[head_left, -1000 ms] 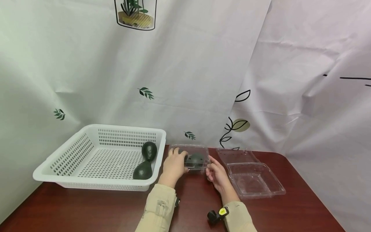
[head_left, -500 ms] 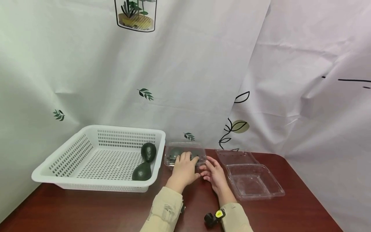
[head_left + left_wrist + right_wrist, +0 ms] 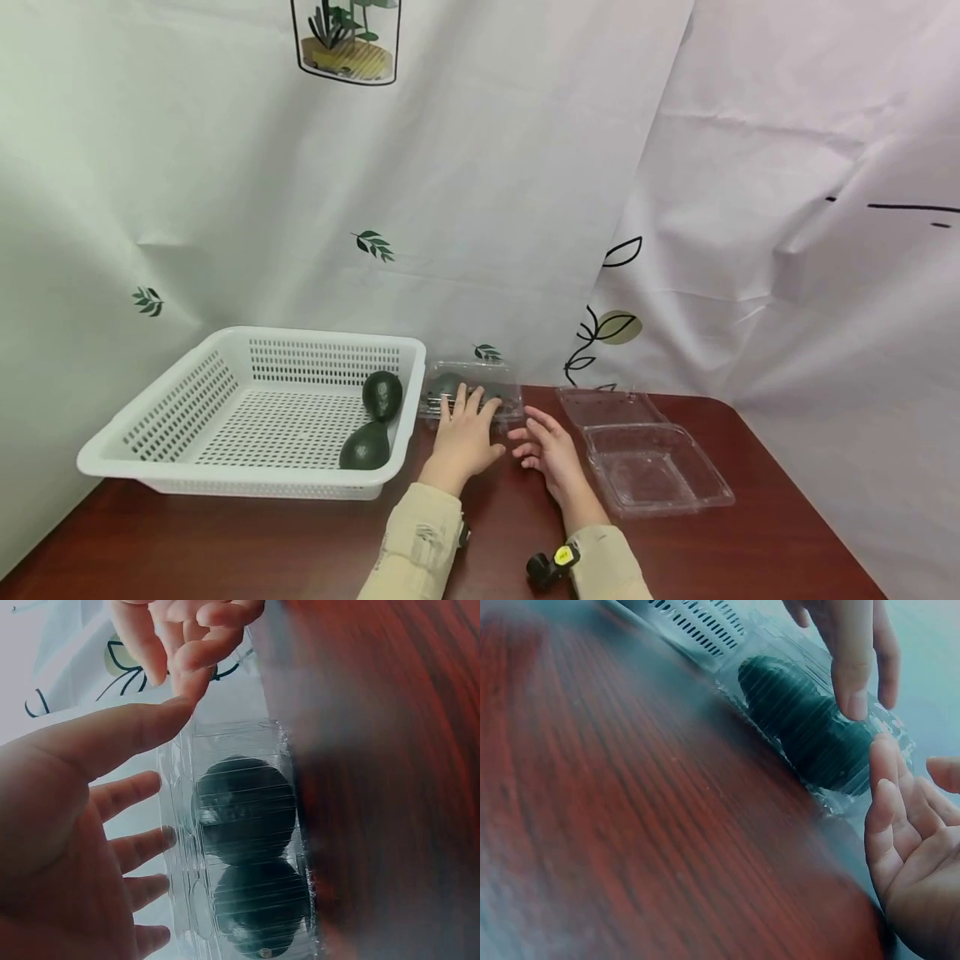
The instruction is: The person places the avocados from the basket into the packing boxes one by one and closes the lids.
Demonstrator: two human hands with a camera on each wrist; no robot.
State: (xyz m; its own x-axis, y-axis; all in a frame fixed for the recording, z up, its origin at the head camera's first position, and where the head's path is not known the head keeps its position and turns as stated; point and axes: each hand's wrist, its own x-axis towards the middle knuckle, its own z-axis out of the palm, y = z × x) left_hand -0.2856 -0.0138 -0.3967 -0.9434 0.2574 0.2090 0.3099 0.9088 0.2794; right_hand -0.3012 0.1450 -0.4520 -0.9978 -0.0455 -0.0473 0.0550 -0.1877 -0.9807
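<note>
A clear plastic box (image 3: 471, 372) is set at the back of the desk (image 3: 300, 542), just beside the right end of a white basket (image 3: 285, 479). Its lid is down, and two avocados (image 3: 247, 810) are seen side by side through the plastic. The front of the box is overlapped by the left hand (image 3: 461, 437), which is held palm down with fingers straight and spread and the thumb pointed out to the right. Its fingertips are placed at the box's edge; whether any pressure is applied cannot be told. Nothing is gripped by it. The right hand (image 3: 553, 454) is held near the front right corner of the box, its palm turned inward and its fingers loosely bent and parted, with nothing held. Both forearms are stretched forward in beige sleeves (image 3: 412, 542), and a black camera (image 3: 540, 571) is worn at the right wrist. To the right, an open clear container (image 3: 652, 475) is laid with its lid folded back. Two more avocados (image 3: 365, 446) are contained in the basket, along its right side. Behind, a pale cloth (image 3: 487, 208) is hung.
</note>
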